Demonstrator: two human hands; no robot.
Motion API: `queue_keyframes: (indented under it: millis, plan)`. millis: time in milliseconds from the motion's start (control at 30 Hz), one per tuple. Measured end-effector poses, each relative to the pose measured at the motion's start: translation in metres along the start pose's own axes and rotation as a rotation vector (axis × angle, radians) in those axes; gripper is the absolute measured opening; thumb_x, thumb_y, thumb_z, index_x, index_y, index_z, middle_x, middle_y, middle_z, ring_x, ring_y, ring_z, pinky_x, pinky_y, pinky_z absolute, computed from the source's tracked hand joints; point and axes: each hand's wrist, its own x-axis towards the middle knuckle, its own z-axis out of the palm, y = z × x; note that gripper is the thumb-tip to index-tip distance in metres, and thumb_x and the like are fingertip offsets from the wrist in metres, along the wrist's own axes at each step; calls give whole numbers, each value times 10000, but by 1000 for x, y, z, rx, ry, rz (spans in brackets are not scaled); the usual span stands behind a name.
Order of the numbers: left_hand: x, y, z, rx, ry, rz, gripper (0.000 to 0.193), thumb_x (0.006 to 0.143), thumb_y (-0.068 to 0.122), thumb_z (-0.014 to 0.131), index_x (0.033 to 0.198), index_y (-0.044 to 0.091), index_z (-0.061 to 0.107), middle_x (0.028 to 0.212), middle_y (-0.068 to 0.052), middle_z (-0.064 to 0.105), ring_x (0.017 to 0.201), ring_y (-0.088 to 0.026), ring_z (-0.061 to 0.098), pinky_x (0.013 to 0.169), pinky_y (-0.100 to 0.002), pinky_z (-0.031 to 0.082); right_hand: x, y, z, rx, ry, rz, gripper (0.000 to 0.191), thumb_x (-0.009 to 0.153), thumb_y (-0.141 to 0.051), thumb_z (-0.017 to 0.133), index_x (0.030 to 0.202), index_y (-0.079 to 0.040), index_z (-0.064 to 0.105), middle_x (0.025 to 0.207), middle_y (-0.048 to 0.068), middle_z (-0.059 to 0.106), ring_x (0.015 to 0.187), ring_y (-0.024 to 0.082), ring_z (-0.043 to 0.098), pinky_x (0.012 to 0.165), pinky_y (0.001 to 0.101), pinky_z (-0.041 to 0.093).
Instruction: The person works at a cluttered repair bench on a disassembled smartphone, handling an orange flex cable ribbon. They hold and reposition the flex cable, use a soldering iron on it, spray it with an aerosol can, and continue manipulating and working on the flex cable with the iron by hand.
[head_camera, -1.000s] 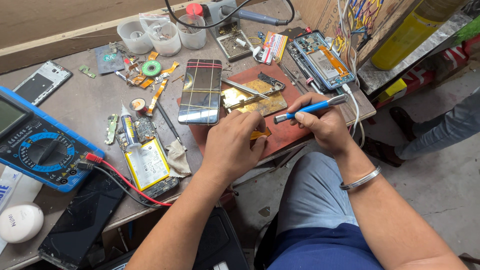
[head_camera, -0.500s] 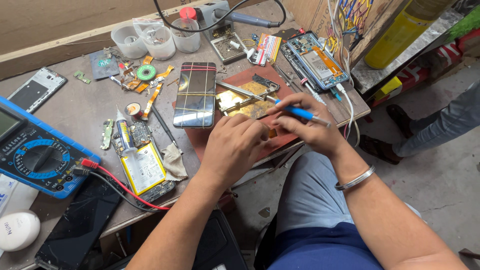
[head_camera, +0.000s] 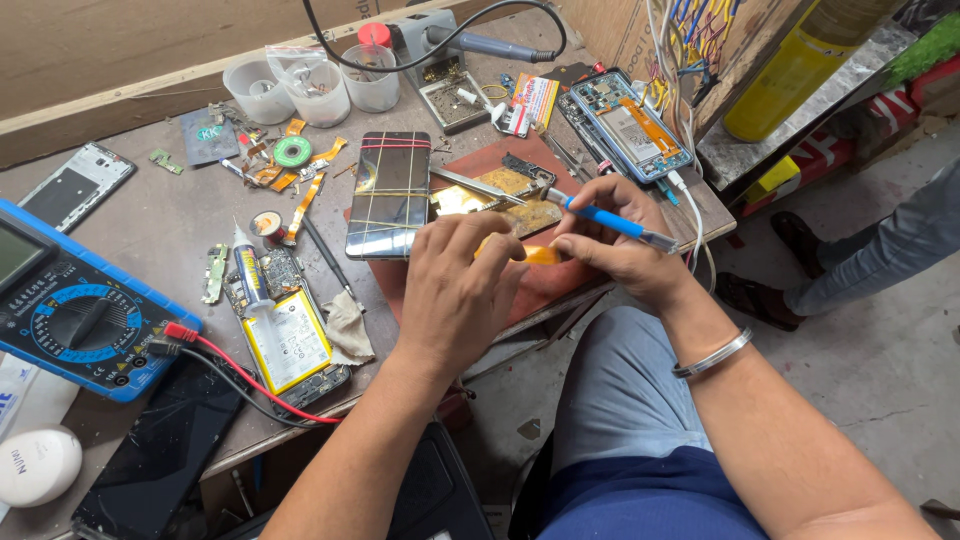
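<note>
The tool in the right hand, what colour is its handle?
Blue, with a silvery metal end. The tool shows best in the head view, gripped in the right hand.

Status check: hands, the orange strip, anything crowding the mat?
Left hand pinching orange strip over red mat. Right hand on the strip's other end, blue-handled tool held in fingers. Taped phone and gold-coloured part crowd the mat.

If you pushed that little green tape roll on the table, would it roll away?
Probably not: the green tape roll lies flat on its side, so it would likely slide. It looks small and hollow, so probably light. Stood on edge, its round shape might roll.
</note>
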Motion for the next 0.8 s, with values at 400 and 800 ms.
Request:
queue_keyframes:
  millis: [400, 800]
  plan:
    - [-3, -4, 6, -7, -97, -52, 304, 867, 179, 734, 1152, 99, 666, 1062, -55, 689, 957, -259, 658, 815, -378, 534, 0, 3, 12, -160, 50, -63, 336, 913, 18, 759, 1175, -64, 565, 1000, 57, 690, 921, 120, 693, 830, 271, 589]
    - [-2, -3, 8, 58, -160, -99, 165, 847, 166, 736, 997, 107, 773, 1003, -42, 679, 962, -258, 607, 792, -394, 469, -3, -12, 31, -496, 8, -98, 257, 871, -53, 779, 1089, -61, 644, 959, 40, 756, 893, 93, 734, 809, 264, 607]
